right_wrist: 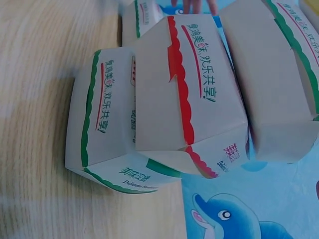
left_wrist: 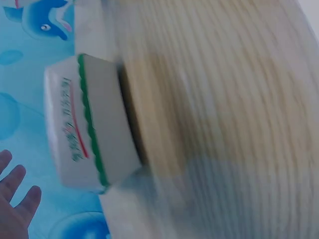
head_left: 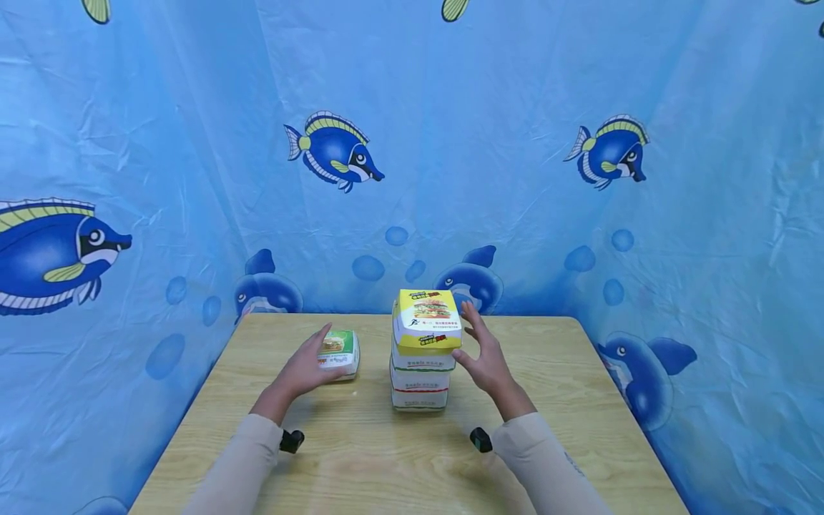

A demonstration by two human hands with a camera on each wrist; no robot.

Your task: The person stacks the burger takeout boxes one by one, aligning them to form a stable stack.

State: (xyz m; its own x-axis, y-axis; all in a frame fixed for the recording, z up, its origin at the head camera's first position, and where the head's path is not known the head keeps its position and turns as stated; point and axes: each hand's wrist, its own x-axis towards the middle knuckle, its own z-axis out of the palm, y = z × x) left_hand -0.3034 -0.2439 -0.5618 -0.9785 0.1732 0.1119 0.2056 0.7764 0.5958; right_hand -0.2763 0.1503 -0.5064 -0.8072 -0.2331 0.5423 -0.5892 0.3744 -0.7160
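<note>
Several burger boxes stand stacked near the table's middle in the head view. On top sits a yellow-and-white burger box (head_left: 428, 318); under it are white ones with green or red scalloped trim, including the red-trimmed box (right_wrist: 194, 84) and the bottom green-trimmed box (right_wrist: 104, 114). My right hand (head_left: 487, 361) is at the stack's right side, fingers spread by the top box; whether they touch it I cannot tell. To the left lies a single green-topped burger box (head_left: 344, 350). My left hand (head_left: 307, 368), fingers extended, is at its left and near side, hiding part of it.
A wooden table (head_left: 347, 458) carries the boxes. Blue curtains (head_left: 438, 214) printed with fish and dolphins surround its back and sides. Dark wrist devices (head_left: 292, 441) show at both cuffs.
</note>
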